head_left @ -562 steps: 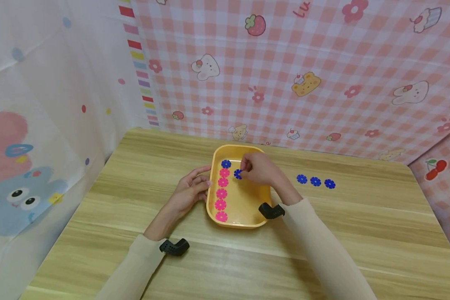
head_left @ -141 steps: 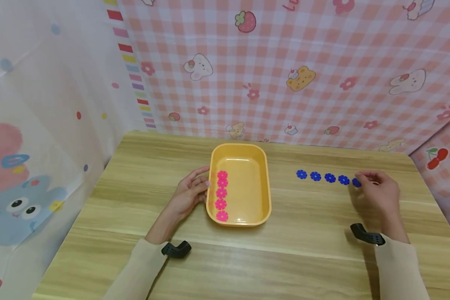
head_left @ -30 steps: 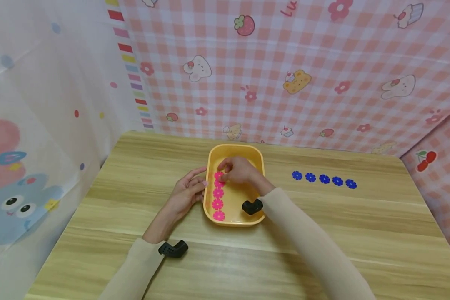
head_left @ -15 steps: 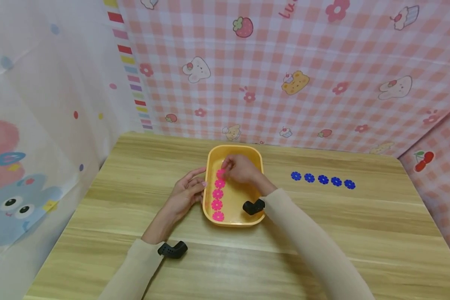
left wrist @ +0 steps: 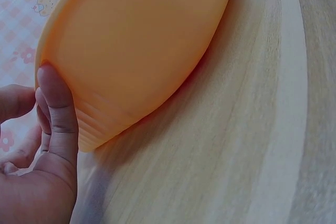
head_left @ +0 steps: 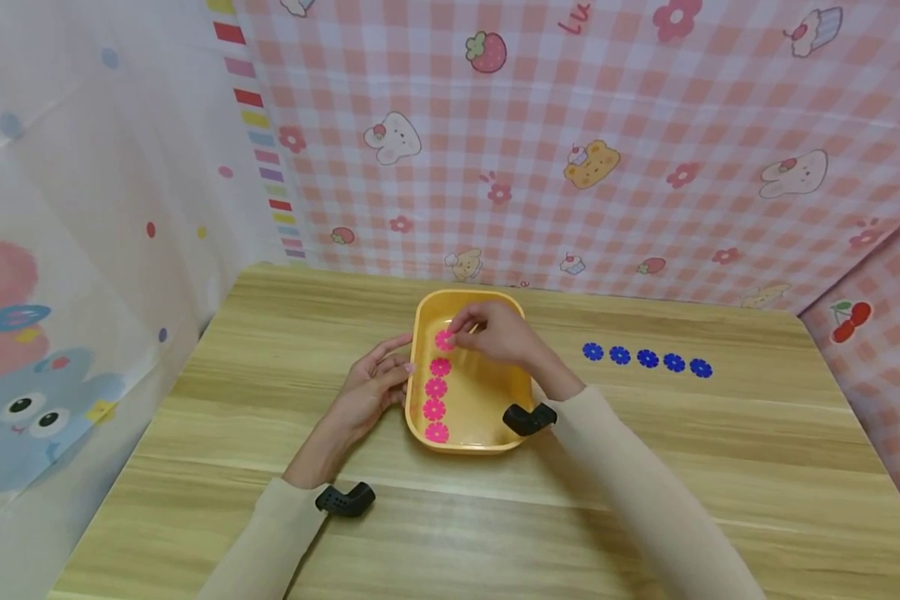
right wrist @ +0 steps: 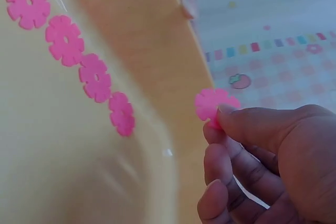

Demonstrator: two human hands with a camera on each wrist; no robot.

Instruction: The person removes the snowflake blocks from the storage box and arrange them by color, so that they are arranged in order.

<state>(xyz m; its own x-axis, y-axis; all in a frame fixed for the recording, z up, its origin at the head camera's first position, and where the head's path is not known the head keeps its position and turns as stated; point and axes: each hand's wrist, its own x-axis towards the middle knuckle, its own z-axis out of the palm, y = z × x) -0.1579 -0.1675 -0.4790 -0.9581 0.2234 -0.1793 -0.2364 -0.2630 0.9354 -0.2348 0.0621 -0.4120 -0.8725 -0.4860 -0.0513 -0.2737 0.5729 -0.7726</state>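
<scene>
In front of you, a pink-and-white checked cloth (head_left: 525,117) with strawberry and animal prints hangs behind the table, and a white cloth (head_left: 157,92) with coloured dots hangs to your left. The wood-grain table (head_left: 780,467) spreads beneath your arms. On it, near the far edge, sits the yellow-orange tray (head_left: 472,400), a rounded rectangle with its long sides running away from you.

Your left hand (head_left: 371,387) holds the tray's left side, its thumb against the outer wall just below the rim. Your right hand (head_left: 502,333) is over the far part of the tray, thumb and index finger narrowed in a pinch. Below each beige sleeve's cuff you have a black wrist camera mount (head_left: 345,499).

To the right of the tray, five blue notched discs (head_left: 648,358) lie on the table in a row. Inside, along the left wall, four pink notched discs (head_left: 435,387) form a line. You pinch a fifth pink disc (right wrist: 207,103), clear of the tray floor, beyond the line's far end.
</scene>
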